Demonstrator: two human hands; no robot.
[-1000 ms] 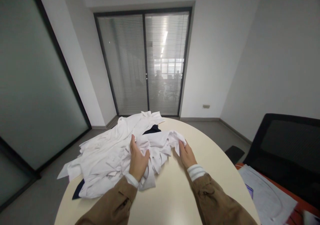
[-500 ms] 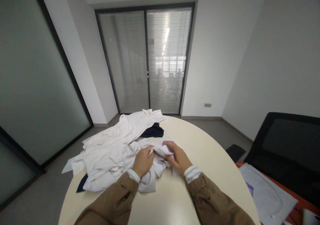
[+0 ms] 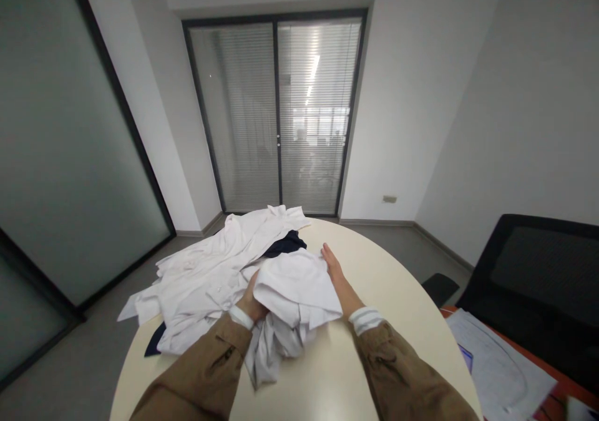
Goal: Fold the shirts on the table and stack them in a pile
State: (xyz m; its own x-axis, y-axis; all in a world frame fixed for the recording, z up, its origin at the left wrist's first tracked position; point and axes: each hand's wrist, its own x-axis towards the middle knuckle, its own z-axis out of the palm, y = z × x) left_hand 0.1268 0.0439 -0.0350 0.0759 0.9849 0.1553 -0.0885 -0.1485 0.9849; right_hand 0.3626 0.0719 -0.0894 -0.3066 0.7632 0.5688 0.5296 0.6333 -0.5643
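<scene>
Though crumpled, shirt (image 3: 294, 280) (left hand (image 3: 253, 304) under)

Left arm (image 3: 201, 377) and right arm (image 3: 402, 383) both come in from the bottom edge and angle inward and forward. Left hand (image 3: 251, 300) is low and mostly hidden: only its back and wrist show, so the grip is unclear. Right hand (image 3: 335, 271) is flat, palm facing inward, with straight fingers together pointing away from the body.
</scene>
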